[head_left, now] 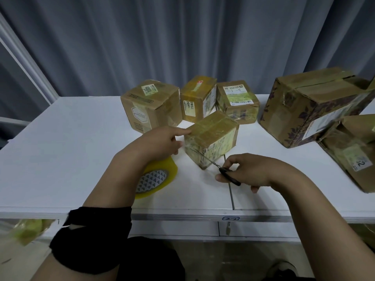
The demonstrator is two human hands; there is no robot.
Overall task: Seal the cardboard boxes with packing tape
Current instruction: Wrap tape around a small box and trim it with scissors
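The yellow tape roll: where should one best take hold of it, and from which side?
Probably at its free right rim, from the right: thumb in the patterned core, fingers on the yellow outer band. The tape roll lies tilted, and the left forearm covers its left part.

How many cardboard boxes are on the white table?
6. Back row: left brown cardboard box, middle box, labelled right box. Front: tape-wrapped box. Right: large patterned box, cropped box. Others may lie beyond the frame.
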